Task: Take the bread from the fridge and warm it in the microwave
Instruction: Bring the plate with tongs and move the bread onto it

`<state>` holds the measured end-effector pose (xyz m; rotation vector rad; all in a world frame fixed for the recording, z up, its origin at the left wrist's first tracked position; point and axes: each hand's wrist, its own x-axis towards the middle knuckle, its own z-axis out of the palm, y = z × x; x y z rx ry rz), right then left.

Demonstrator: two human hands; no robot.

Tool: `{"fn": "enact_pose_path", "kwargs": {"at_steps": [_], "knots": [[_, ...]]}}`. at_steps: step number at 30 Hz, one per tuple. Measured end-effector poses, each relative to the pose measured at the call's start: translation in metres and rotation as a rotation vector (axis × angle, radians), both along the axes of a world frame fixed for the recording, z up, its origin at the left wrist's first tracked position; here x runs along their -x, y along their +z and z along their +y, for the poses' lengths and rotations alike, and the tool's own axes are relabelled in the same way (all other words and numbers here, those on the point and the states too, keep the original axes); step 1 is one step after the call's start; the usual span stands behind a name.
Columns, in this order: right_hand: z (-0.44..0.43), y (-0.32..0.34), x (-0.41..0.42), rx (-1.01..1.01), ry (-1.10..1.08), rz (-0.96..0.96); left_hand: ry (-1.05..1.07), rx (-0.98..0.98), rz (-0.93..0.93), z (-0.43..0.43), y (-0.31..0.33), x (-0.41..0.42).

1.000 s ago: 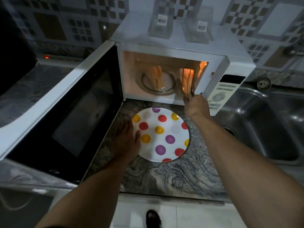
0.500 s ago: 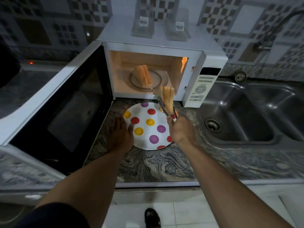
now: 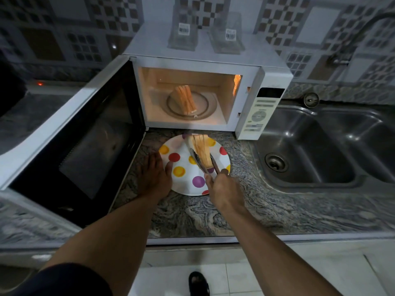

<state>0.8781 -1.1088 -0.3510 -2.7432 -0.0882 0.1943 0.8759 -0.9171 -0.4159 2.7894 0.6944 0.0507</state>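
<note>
Change noted: the right hand, closed round the tongs, has carried one bread stack out of the microwave. It now holds the stack, pinched between the tong arms, low over the spotted plate in front of the microwave. A second bread stack remains inside (unloading judged half done). The left hand lies flat, touching the plate's rim. Barcode labels atop the microwave and control panel lettering: unreadable.
</note>
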Motion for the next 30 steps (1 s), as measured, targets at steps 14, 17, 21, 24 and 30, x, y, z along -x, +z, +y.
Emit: {"fn": "enact_pose_path", "kwargs": {"at_steps": [14, 17, 21, 24, 30], "knots": [[-0.008, -0.009, 0.014, -0.006, -0.018, -0.003, -0.006, 0.043, 0.004, 0.002, -0.004, -0.002], [-0.011, -0.006, 0.015, 0.009, 0.009, -0.013, -0.006, 0.04, 0.001, 0.003, -0.004, -0.001], [-0.014, -0.002, 0.015, 0.017, 0.019, -0.01, -0.014, 0.069, -0.001, 0.003, -0.005, -0.002], [-0.014, 0.0, 0.015, -0.015, 0.01, -0.022, -0.01, 0.075, -0.005, 0.003, -0.006, -0.001], [-0.02, 0.005, 0.014, -0.032, 0.031, -0.065, -0.007, 0.055, -0.011, 0.002, -0.004, -0.001]]}}
